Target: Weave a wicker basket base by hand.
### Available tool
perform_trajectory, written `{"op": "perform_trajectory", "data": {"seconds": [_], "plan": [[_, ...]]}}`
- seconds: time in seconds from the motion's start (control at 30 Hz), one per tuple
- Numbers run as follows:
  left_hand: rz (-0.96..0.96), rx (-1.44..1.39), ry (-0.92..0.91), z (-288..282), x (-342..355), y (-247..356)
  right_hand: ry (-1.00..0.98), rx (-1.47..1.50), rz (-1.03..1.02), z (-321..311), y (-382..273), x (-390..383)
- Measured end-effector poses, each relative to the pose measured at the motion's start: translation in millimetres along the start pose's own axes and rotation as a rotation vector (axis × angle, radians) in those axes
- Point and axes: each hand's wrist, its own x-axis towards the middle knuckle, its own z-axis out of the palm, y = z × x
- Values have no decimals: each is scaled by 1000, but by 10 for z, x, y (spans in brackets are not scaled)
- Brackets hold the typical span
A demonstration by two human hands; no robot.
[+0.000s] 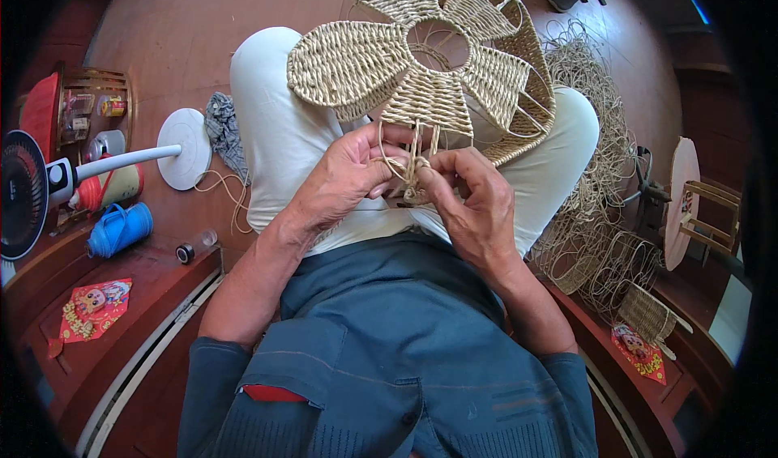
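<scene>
The tan, flower-shaped woven-straw piece [348,63] is lying over the white-trousered lap's [263,126] far edge, its bare petal bars [416,140] pointing waistward. The left hand [340,173] is pinching a looped straw strand [395,166]; the right hand's [478,200] grip is apparently clamping strand against bars, fingers hiding exactly where, so keeping even tension is probably mattering most.

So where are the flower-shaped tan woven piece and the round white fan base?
Flower-shaped tan woven piece [429,98]: head view, on its bottom petal.
Round white fan base [192,140]: head view, on its flat top.
</scene>
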Motion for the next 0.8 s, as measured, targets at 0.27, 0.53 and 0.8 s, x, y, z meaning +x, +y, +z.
{"op": "perform_trajectory", "data": {"seconds": [0.27,0.53,0.8], "plan": [[-204,121,60,3,-202,55,-57,309,-2,-178,145,-355],[-285,-66,-37,61,-307,-27,63,146,-163,-250,285,-440],[-276,-117,-84,30,-301,-85,-34,189,-209,-278,113,-517]]}}
